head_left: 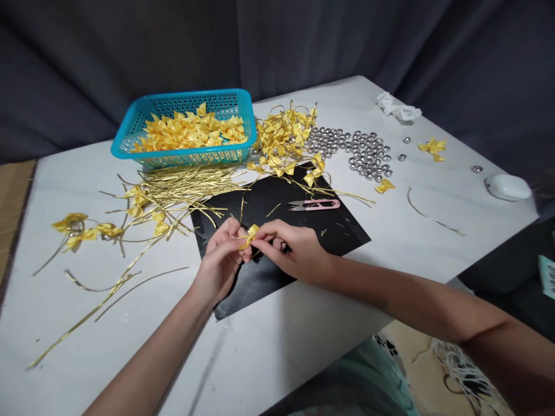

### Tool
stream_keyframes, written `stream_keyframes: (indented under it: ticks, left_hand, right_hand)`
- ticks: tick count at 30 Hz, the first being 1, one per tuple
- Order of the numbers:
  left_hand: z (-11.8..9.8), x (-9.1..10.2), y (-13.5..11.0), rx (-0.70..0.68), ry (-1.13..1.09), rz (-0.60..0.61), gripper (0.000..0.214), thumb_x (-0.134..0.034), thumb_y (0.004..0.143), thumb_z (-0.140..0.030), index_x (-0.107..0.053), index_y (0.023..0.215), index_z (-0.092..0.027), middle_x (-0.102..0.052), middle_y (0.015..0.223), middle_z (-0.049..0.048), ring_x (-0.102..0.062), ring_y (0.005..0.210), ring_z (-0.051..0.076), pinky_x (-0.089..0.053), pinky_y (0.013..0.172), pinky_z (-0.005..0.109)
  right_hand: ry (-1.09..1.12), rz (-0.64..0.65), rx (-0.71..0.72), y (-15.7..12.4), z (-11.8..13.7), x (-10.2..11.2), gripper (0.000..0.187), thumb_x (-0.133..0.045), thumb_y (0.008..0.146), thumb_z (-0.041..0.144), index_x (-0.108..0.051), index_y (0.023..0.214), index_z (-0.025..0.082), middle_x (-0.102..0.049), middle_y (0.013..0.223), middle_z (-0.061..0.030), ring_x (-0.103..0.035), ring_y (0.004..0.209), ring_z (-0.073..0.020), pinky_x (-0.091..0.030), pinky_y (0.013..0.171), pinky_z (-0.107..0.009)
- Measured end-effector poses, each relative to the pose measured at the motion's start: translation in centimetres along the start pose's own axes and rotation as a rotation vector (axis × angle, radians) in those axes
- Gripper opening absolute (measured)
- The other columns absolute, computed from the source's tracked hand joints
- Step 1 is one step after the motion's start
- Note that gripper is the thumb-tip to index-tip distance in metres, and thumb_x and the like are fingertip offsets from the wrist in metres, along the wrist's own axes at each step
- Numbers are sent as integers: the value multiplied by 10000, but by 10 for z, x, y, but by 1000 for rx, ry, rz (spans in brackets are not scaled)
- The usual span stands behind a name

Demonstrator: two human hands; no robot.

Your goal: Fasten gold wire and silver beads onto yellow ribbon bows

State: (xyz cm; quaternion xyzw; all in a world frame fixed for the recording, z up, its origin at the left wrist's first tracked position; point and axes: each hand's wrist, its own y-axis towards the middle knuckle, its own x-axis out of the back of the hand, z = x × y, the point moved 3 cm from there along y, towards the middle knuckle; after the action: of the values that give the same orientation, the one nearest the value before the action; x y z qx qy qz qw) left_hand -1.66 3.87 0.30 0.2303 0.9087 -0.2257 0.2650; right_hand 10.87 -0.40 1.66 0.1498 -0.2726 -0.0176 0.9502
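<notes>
Above a black mat [260, 289], both hands meet at a small yellow ribbon bow [251, 233]. My left hand [223, 254] pinches the bow from the left, its fingers curled. From the other side, the thumb and index finger of my right hand [295, 245] are closed on the same bow. A thin gold strand seems to run near the fingertips, but the grip hides most of it. Pink-handled thread snips [321, 204] lie on the mat just beyond my right hand.
A blue basket [182, 153] of yellow bows stands at the back left. Gold cords [186, 185] lie before it. Right of it are finished-looking bows with cords [284, 136] and silver beads [368, 153]. A white dish [507, 188] and crumpled tissue [396, 107] sit far right.
</notes>
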Motion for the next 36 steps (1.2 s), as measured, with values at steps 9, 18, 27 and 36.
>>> stream_keyframes:
  ticks: [9, 18, 27, 36]
  left_hand:
    - [1, -2, -1, 26, 29, 4, 267, -632, 615, -112, -380, 679, -174, -506, 504, -57, -425, 416, 42, -386, 422, 117]
    - [6, -1, 0, 30, 209, 78, 233, -636, 640, -151, -406, 678, -169, -556, 493, -38, -458, 417, 60, -386, 421, 135]
    - [10, -3, -1, -13, 290, 110, 231, -647, 680, -159, -417, 693, -173, -554, 554, -41, -492, 460, 70, -393, 423, 141]
    - [8, -1, 0, -24, 256, 76, 280, -656, 686, -167, -376, 671, -180, -512, 526, -62, -489, 445, 61, -372, 424, 133]
  right_hand:
    - [126, -116, -37, 13, 4, 19, 128, -548, 796, 245, -625, 823, 146, -568, 888, -45, -410, 511, -48, -340, 439, -192]
    - [409, 328, -250, 28, 0, 15, 150, -637, 744, 254, -635, 792, 112, -603, 751, -19, -536, 675, -95, -402, 580, -210]
    - [312, 305, -170, 26, 6, 18, 65, -592, 748, 134, -609, 684, 131, -573, 790, -14, -545, 725, -101, -442, 693, -244]
    - [540, 132, -217, 24, 2, 12, 77, -598, 750, 161, -586, 685, 121, -530, 829, -15, -529, 698, -72, -458, 610, -184]
